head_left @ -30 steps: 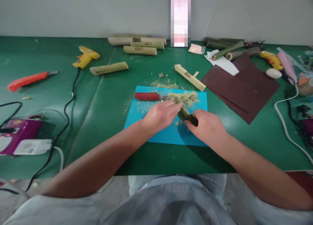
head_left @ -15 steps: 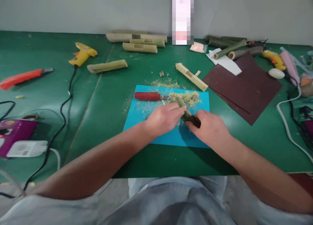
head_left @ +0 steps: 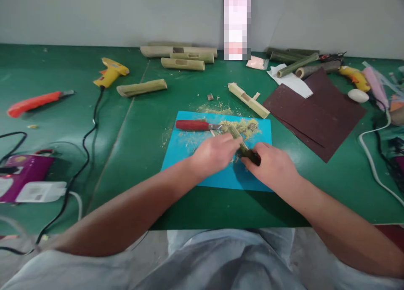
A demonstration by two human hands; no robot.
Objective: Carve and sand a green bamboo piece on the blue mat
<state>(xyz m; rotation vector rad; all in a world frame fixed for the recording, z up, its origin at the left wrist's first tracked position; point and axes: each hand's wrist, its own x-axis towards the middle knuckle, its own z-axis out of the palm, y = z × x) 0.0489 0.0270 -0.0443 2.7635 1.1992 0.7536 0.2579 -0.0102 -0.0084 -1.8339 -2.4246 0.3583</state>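
Over the blue sheet (head_left: 217,178), a short green bamboo tube (head_left: 234,133) lies slanted between my hands. My right hand (head_left: 273,161) is closed round its near, dark open end. My left hand (head_left: 214,153) is closed with its fingertips on the tube's middle; whether something small is also pinched there is hidden. A red-handled carving knife (head_left: 192,125) rests on the sheet, its blade pointing toward a heap of pale shavings (head_left: 243,126) beyond the tube.
Cut bamboo pieces (head_left: 183,64) lie along the back. A split bamboo piece (head_left: 249,100) sits beyond the sheet. Brown sandpaper sheets (head_left: 315,109) are at right. At left are a yellow glue gun (head_left: 110,73), an orange-red handled tool (head_left: 34,104) and a purple box (head_left: 28,176) with cables.
The whole view has shifted slightly. My left hand stays on the bamboo tube, a little blurred and barely displaced; my right hand keeps its hold.
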